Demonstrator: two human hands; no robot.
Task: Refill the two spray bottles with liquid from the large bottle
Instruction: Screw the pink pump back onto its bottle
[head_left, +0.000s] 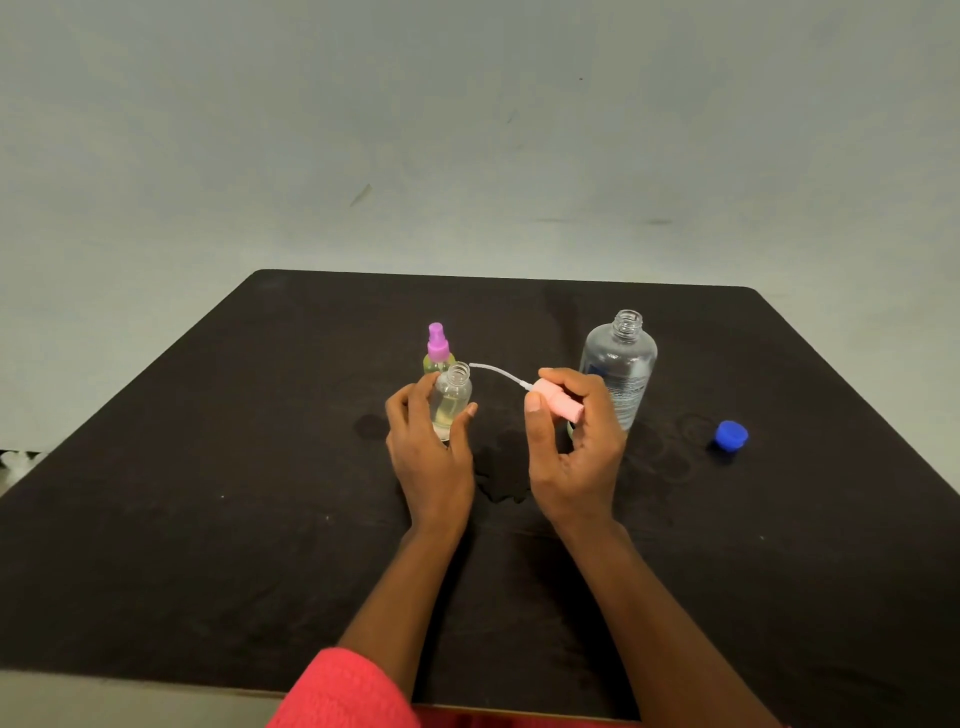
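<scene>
**Dark counter, two open necks: where this refill could slip**

Pale grey-green wall (467, 130), matt and scuffed, stands behind a black counter (208, 519). Its cloth-like top shows damp patches (501, 478) between the left grip (426, 447) and the right grip (571, 452). More wet there could let a bottle base slide.

Just behind the right grip stands the large bottle (621, 358), uncapped. It is clear, round-shouldered plastic with a threaded neck and a printed label, and its liquid level is hard to read. The fingers sit close in front of it, so a careless backward sweep could tip it and empty it across the counter.

The left grip has fingers and thumb curled round the small open bottle (451, 397), a smooth clear cylinder holding pale yellowish liquid. Squeezing or tilting it would spill liquid through the bare neck. Right behind it, touching or nearly so, is the second spray bottle (439, 364), yellow-green with its purple top on. A nudge from the left grip could knock it over.

The right grip pinches the pink spray head (561, 402) between thumb and fingertips, holding it sideways. Its thin white tube (498, 371) curves toward the left grip, with the tip just beside the open neck. The tube looks flexible, so it may catch the rim, bend, or flick drops rather than slide in.

Well out to the right of the right grip lies the blue cap (731, 434), small, round and apparently hard plastic. A knock could send it rolling off.
</scene>
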